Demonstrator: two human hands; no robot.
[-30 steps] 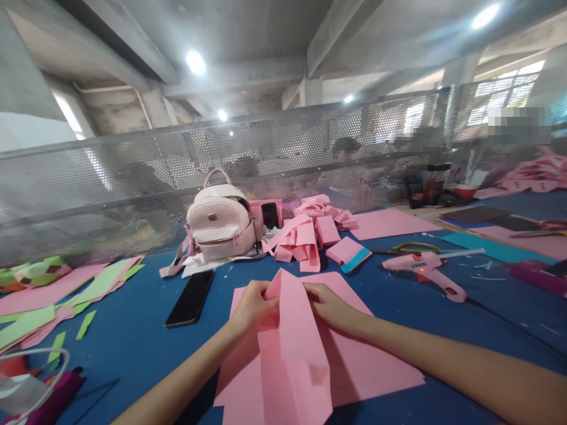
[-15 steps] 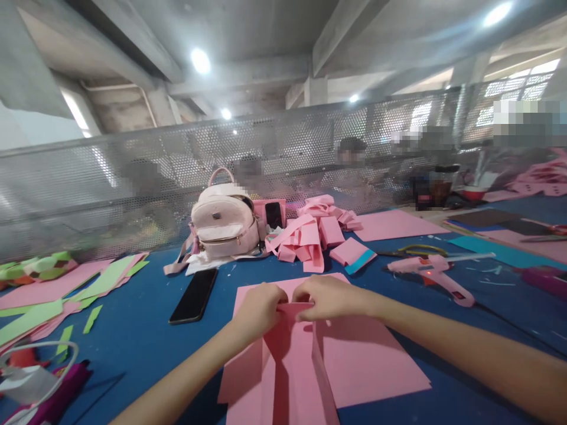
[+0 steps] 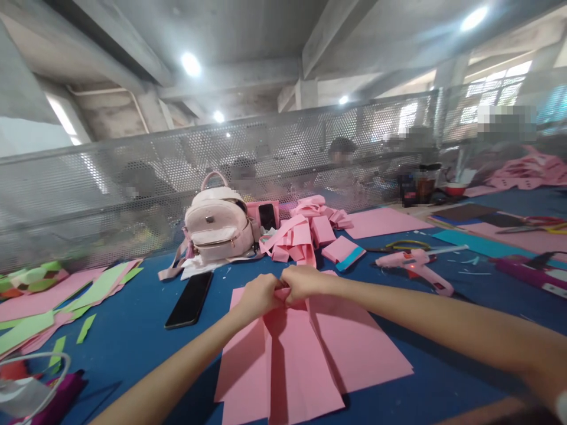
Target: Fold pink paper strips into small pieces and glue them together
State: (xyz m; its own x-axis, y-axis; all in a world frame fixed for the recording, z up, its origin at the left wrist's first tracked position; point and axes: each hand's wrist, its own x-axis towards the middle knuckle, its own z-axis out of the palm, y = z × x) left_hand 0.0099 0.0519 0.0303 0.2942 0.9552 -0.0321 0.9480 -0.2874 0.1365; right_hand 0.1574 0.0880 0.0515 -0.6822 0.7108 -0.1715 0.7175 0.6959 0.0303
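Pink paper (image 3: 305,366) is pinched by left hand (image 3: 260,295) and right hand (image 3: 305,283); pinched part mostly hidden.

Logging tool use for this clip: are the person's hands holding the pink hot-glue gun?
No, the left hand and right hand grip the folded pink paper, while the pink hot-glue gun lies on the blue table.

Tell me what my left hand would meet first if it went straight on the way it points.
Most likely the right hand, which is just beside the left hand, both pinching the far end of the folded pink paper. Whether they touch is unclear.
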